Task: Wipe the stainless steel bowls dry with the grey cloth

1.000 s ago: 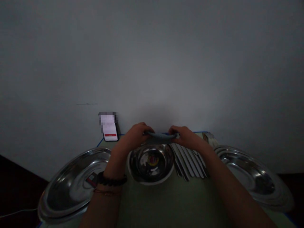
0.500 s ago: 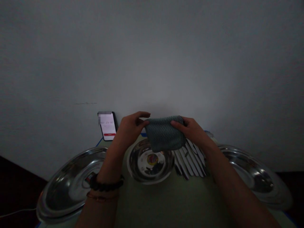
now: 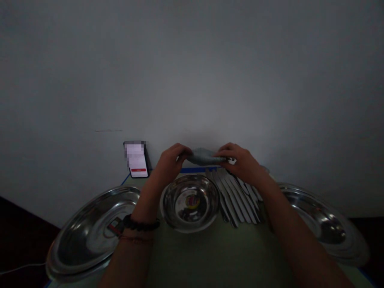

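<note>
A grey-green cloth (image 3: 204, 156) is stretched between my two hands above the far edge of the table. My left hand (image 3: 172, 162) pinches its left end with thumb and fingers. At the other end, my right hand (image 3: 238, 160) is closed on the cloth, and something small and shiny shows by its fingers, too indistinct to name. Below the cloth stands a round steel bowl (image 3: 174, 204) with a coloured label inside. Several table knives (image 3: 237, 200) lie side by side to the right of the bowl, under my right wrist.
Large steel basins stand on both sides, the left basin (image 3: 75, 236) holding a small dark and red item (image 3: 115, 227) and the right basin (image 3: 324, 228) partly behind my forearm. A phone (image 3: 138, 160) leans against the wall (image 3: 192, 72).
The cloth hung down as a flat folded piece before; now it is folded up into a narrow, edge-on strip. My left hand has shifted slightly right, its fingers now closed on the cloth.
</note>
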{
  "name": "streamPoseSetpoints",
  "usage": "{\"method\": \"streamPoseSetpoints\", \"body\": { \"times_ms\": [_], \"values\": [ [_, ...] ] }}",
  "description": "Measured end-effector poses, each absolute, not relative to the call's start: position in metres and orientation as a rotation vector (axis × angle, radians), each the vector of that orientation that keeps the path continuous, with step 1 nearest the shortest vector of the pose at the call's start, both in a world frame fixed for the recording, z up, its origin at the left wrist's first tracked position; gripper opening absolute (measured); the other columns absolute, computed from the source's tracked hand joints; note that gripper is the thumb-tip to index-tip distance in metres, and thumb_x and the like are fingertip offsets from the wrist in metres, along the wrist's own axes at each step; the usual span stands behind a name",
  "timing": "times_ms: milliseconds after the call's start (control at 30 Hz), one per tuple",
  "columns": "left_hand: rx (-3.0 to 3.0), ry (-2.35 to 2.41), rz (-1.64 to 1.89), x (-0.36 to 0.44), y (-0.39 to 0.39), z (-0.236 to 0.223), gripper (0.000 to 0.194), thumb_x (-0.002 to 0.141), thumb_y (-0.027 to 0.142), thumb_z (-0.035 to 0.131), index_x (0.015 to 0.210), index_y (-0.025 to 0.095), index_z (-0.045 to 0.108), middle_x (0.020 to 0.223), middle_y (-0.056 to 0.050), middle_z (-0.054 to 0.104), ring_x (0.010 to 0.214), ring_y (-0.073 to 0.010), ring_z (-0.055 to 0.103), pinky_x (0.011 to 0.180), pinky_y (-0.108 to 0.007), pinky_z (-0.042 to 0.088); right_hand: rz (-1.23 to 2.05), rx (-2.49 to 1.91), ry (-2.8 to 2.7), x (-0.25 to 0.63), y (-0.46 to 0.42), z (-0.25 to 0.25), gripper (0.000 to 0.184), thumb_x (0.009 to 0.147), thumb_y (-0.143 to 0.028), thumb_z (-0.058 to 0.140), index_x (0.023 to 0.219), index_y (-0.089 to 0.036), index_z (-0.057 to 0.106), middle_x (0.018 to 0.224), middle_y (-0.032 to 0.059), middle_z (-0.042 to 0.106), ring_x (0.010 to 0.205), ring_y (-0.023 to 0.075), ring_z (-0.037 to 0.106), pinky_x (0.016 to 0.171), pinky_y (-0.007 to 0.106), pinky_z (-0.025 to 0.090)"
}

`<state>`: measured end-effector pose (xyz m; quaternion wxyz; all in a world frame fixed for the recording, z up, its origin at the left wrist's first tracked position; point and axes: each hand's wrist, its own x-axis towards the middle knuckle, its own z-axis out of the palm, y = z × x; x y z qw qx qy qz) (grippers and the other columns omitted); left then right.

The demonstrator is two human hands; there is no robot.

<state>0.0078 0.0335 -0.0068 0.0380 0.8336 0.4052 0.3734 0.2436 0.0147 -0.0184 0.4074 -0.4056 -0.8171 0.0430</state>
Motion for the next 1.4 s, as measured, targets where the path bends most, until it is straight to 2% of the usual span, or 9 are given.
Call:
{"method": "streamPoseSetpoints", "body": {
  "times_ms": [167, 367, 467, 567, 700, 867, 1000, 1267, 1400],
  "values": [
    [2.492, 1.313, 0.321, -0.001, 0.036, -0.022, 0.021, 0.073, 0.010, 0.057, 0.088, 0.019, 0.069, 0.091, -0.004, 0.074, 0.082, -0.0171, 0.068, 0.075, -0.027, 0.052, 0.624, -1.178, -2.496, 0.242, 0.008, -0.029, 0.017, 0.074, -0.026, 0.070, 0.091, -0.027, 0.074, 0.093, 0.0021, 0.073, 0.084, 0.0188, 0.067, 0.075, 0.029, 0.051],
    [2.460, 1.612, 0.305, -0.002, 0.037, -0.030, 0.030, 0.082, 0.026, 0.053, 0.109, 0.016, 0.064, 0.119, -0.016, 0.066, 0.109, -0.0259, 0.062, 0.091, -0.037, 0.046, 0.373, -1.439, -2.300, 0.225, 0.017, -0.043, 0.028, 0.089, -0.030, 0.050, 0.106, -0.014, 0.067, 0.106, 0.0144, 0.068, 0.090, 0.0209, 0.065, 0.082, 0.034, 0.048],
    [2.410, 1.722, 0.203, -0.005, 0.041, -0.039, 0.022, 0.077, 0.022, 0.056, 0.096, 0.016, 0.067, 0.101, -0.017, 0.072, 0.092, -0.0276, 0.068, 0.076, -0.036, 0.050, 0.350, -1.541, -2.317, 0.209, 0.020, -0.060, 0.039, 0.087, -0.033, 0.055, 0.118, -0.010, 0.058, 0.121, 0.0195, 0.061, 0.107, 0.0243, 0.061, 0.093, 0.036, 0.044],
    [2.412, 1.751, 0.184, -0.004, 0.044, -0.048, 0.015, 0.075, 0.017, 0.055, 0.085, 0.015, 0.067, 0.092, -0.017, 0.073, 0.082, -0.0266, 0.069, 0.068, -0.034, 0.049, 0.390, -1.562, -2.358, 0.197, 0.021, -0.075, 0.041, 0.075, -0.024, 0.068, 0.112, -0.010, 0.060, 0.113, 0.0188, 0.065, 0.108, 0.0271, 0.061, 0.090, 0.035, 0.045],
    [2.493, 1.697, 0.320, 0.006, 0.041, -0.037, 0.018, 0.078, 0.020, 0.053, 0.088, 0.014, 0.066, 0.093, -0.016, 0.072, 0.084, -0.0248, 0.067, 0.070, -0.033, 0.048, 0.355, -1.576, -2.315, 0.201, 0.021, -0.075, 0.038, 0.070, -0.009, 0.064, 0.108, -0.011, 0.058, 0.108, 0.0192, 0.067, 0.104, 0.0287, 0.062, 0.085, 0.037, 0.045],
    [2.614, 1.522, 0.519, 0.018, 0.016, 0.007, 0.016, 0.079, 0.020, 0.053, 0.091, 0.017, 0.064, 0.086, -0.007, 0.071, 0.079, -0.0190, 0.064, 0.072, -0.030, 0.048, 0.251, -1.397, -2.229, 0.220, 0.019, -0.047, 0.023, 0.081, -0.017, 0.053, 0.103, -0.017, 0.055, 0.107, 0.0126, 0.065, 0.097, 0.0229, 0.060, 0.083, 0.035, 0.044],
    [2.637, 1.251, 0.993, 0.020, -0.004, 0.029, 0.014, 0.084, 0.026, 0.053, 0.091, 0.018, 0.062, 0.089, -0.004, 0.071, 0.081, -0.0173, 0.065, 0.076, -0.030, 0.049, 0.177, -1.144, -2.099, 0.222, 0.014, -0.030, 0.015, 0.084, -0.024, 0.052, 0.096, -0.018, 0.057, 0.096, 0.0092, 0.065, 0.089, 0.0215, 0.060, 0.080, 0.034, 0.045],
    [2.446, 1.170, 1.333, 0.021, -0.010, 0.029, 0.017, 0.087, 0.025, 0.055, 0.100, 0.018, 0.064, 0.096, -0.003, 0.074, 0.088, -0.0153, 0.068, 0.078, -0.026, 0.052, 0.178, -1.104, -1.718, 0.211, 0.011, -0.026, 0.025, 0.085, -0.031, 0.050, 0.103, -0.016, 0.060, 0.092, 0.0083, 0.069, 0.084, 0.0223, 0.063, 0.074, 0.032, 0.045],
    [2.220, 1.229, 1.853, 0.030, -0.017, 0.029, 0.017, 0.089, 0.028, 0.054, 0.102, 0.019, 0.061, 0.103, -0.003, 0.072, 0.094, -0.0158, 0.067, 0.082, -0.028, 0.054, 0.244, -1.190, -1.519, 0.212, 0.016, -0.029, 0.035, 0.087, -0.044, 0.044, 0.092, -0.015, 0.062, 0.088, 0.0113, 0.069, 0.084, 0.0256, 0.062, 0.071, 0.033, 0.045]
  ]
}}
